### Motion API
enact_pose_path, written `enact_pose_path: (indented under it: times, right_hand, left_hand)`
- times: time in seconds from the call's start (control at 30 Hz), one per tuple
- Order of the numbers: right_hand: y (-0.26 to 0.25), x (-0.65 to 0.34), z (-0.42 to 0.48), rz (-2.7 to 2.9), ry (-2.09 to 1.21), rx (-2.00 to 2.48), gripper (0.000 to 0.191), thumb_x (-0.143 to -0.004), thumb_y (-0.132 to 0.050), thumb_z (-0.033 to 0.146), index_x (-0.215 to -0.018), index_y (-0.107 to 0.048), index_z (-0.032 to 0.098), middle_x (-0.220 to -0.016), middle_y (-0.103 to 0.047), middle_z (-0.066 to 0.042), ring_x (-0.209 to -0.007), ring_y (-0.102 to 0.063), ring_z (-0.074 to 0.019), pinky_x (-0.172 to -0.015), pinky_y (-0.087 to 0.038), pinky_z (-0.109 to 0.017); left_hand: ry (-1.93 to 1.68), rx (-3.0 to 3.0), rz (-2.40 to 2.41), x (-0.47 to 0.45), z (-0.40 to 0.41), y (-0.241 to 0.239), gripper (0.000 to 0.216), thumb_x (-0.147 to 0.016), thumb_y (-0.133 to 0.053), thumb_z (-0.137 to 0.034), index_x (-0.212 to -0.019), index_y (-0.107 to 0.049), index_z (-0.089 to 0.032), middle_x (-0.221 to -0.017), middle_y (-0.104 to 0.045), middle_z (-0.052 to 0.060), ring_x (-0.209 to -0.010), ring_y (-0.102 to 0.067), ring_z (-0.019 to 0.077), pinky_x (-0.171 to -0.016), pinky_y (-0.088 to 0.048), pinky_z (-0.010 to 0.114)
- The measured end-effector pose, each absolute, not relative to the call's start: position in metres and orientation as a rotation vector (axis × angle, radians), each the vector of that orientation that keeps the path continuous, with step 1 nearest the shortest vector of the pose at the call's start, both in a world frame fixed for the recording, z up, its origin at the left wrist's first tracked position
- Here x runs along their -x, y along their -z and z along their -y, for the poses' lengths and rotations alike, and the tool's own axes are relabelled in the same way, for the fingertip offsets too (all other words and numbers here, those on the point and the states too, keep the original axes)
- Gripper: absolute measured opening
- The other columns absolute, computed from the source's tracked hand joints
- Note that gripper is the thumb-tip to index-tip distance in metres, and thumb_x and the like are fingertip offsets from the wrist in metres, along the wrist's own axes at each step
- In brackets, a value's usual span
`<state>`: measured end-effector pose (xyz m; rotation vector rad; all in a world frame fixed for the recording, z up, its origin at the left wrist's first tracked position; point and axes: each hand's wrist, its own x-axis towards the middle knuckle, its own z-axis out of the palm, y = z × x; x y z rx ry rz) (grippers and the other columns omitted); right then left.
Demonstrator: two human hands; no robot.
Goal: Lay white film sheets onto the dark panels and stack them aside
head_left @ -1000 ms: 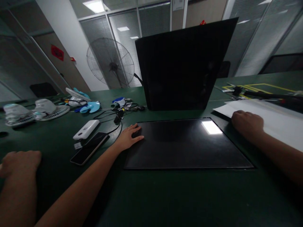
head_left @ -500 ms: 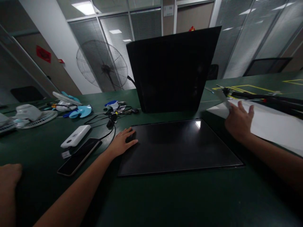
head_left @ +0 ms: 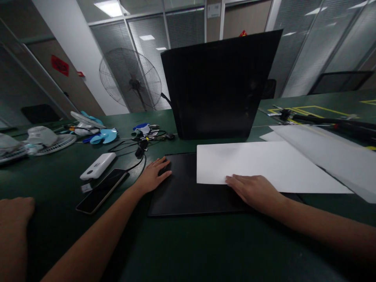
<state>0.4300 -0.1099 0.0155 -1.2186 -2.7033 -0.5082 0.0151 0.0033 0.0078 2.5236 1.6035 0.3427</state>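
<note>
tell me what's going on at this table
A person's right hand is at the near edge of a white sheet over part of a flat black panel; whether it grips or presses is unclear. The left hand rests, fingers spread, at the panel's far left corner. More white paper lies to the right.

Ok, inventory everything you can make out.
table: one, green, foreground
flat panel: one, black, on table
upright panel: one, black, behind it
near sheet: one, white, partly over flat panel
other sheets: count unclear, white, right
phone: one, black, left
small device: one, white, beside phone
cables: several, black, left
fan parts: several, white, blue, left
wire fan: one, grey, background
decorations: several, red, background
another person's hand: one, bare, left
left grip: one, bare, on flat panel
right grip: one, bare, on near sheet
</note>
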Motion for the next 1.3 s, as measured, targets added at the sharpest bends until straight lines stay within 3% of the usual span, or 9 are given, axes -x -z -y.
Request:
enact_pose_path:
  times: [0.17,0.33,0.43,0.5,0.6,0.77,0.93,1.13,1.3]
  right_hand:
    - [-0.029,-0.427,0.117,2.8,0.119,0.795,0.041,-0.104,-0.05,0.029,-0.143,-0.06,0.02,-0.141,-0.063,-0.011,-0.124,-0.065,-0.0253,-0.097,-0.06,-0.044]
    - [-0.04,-0.416,0.123,2.906,-0.318,0.435,0.071,-0.101,-0.055,0.051,-0.162,-0.034,0.021,-0.164,-0.034,-0.008,-0.152,-0.033,-0.0232,-0.125,-0.033,-0.046]
    - [-0.034,-0.42,0.116,2.847,-0.302,0.62,0.076,-0.1,-0.055,0.055,-0.165,-0.029,0.024,-0.167,-0.026,-0.009,-0.156,-0.022,-0.0276,-0.127,-0.022,-0.055]
    - [-0.028,-0.426,0.11,2.756,-0.231,0.919,0.074,-0.1,-0.052,0.058,-0.163,-0.033,0.025,-0.167,-0.028,-0.011,-0.155,-0.022,-0.0331,-0.126,-0.018,-0.063]
    - [-0.024,-0.432,0.106,2.696,-0.211,1.265,0.076,-0.097,-0.05,0.068,-0.159,-0.043,0.025,-0.164,-0.033,-0.014,-0.152,-0.026,-0.0416,-0.121,-0.021,-0.072]
    - [-0.031,-0.427,0.115,2.78,-0.333,1.257,0.09,-0.09,-0.051,0.079,-0.163,-0.034,0.029,-0.168,-0.022,-0.012,-0.153,-0.023,-0.044,-0.119,-0.027,-0.071]
    - [-0.034,-0.42,0.122,2.861,-0.483,1.027,0.09,-0.091,-0.055,0.075,-0.165,-0.027,0.034,-0.17,-0.012,-0.009,-0.154,-0.02,-0.0417,-0.12,-0.028,-0.068]
    - [-0.025,-0.423,0.116,2.801,-0.499,0.913,0.075,-0.099,-0.056,0.056,-0.165,-0.028,0.032,-0.17,-0.02,-0.007,-0.155,-0.026,-0.0298,-0.125,-0.028,-0.054]
    - [-0.03,-0.427,0.115,2.792,-0.522,0.928,0.062,-0.105,-0.049,0.041,-0.164,-0.03,0.034,-0.169,-0.024,-0.004,-0.154,-0.027,-0.0245,-0.127,-0.028,-0.05]
  left_hand:
    - [-0.331,-2.554,-1.573,-0.014,-0.001,-0.008,0.073,-0.105,-0.022,-0.065,-0.156,-0.048,-0.019,-0.168,-0.035,0.012,-0.156,-0.029,0.0327,-0.127,-0.022,0.053]
    - [-0.232,-2.555,-1.587,-0.014,0.001,-0.009,0.084,-0.099,-0.031,-0.076,-0.16,-0.04,-0.019,-0.171,-0.026,0.013,-0.157,-0.023,0.0361,-0.127,-0.02,0.057]
    - [-0.164,-2.555,-1.579,-0.013,0.002,-0.011,0.093,-0.094,-0.038,-0.081,-0.162,-0.036,-0.018,-0.172,-0.021,0.014,-0.158,-0.02,0.0379,-0.127,-0.018,0.059]
    - [-0.141,-2.556,-1.578,-0.013,0.002,-0.012,0.094,-0.093,-0.039,-0.081,-0.163,-0.034,-0.018,-0.172,-0.019,0.014,-0.158,-0.018,0.0382,-0.127,-0.018,0.059]
    - [-0.139,-2.563,-1.578,-0.014,0.003,-0.012,0.094,-0.094,-0.036,-0.081,-0.163,-0.033,-0.018,-0.172,-0.018,0.014,-0.158,-0.017,0.0377,-0.127,-0.018,0.059]
    - [-0.143,-2.572,-1.569,-0.015,0.004,-0.012,0.097,-0.092,-0.037,-0.083,-0.163,-0.033,-0.018,-0.172,-0.02,0.014,-0.159,-0.017,0.0365,-0.127,-0.016,0.057]
    - [-0.216,-2.496,-1.604,-0.014,-0.003,-0.004,0.104,-0.089,-0.044,-0.082,-0.164,-0.029,-0.012,-0.171,-0.023,0.017,-0.158,-0.02,0.0365,-0.128,-0.016,0.056]
    - [-0.387,-2.459,-1.61,-0.006,-0.014,0.009,0.078,-0.099,-0.038,-0.059,-0.161,-0.034,-0.011,-0.166,-0.036,0.015,-0.156,-0.03,0.0313,-0.128,-0.021,0.051]
    - [-0.372,-2.539,-1.548,-0.005,-0.012,0.005,0.06,-0.103,-0.032,-0.038,-0.158,-0.043,-0.019,-0.169,-0.031,0.009,-0.157,-0.028,0.029,-0.127,-0.022,0.054]
